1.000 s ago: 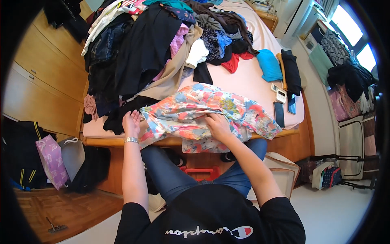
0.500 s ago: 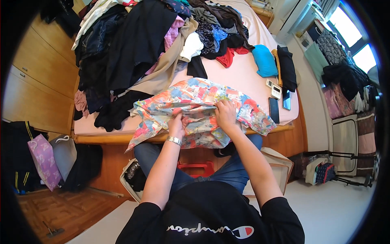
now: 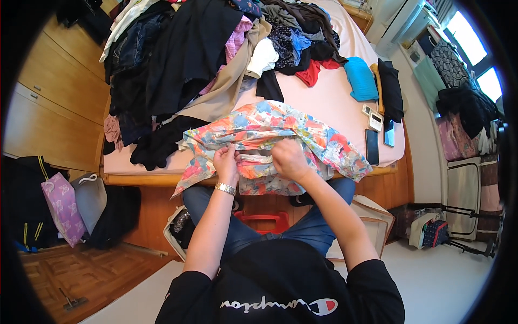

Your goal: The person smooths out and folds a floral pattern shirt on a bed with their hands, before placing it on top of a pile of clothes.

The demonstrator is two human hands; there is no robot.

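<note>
The bed [image 3: 324,102] carries a clothes heap [image 3: 183,65] at upper left and, across its front edge at frame centre, the patterned garment [image 3: 270,127], partly overhanging. The left hand [image 3: 226,163] has its grip pinched on the cloth; the right hand [image 3: 290,161] is a fist over it, fingertips hidden, so its hold cannot be told. Keep tension light and even between both hands.

The window [image 3: 467,39] glares white, and edges bend toward black corners.
</note>
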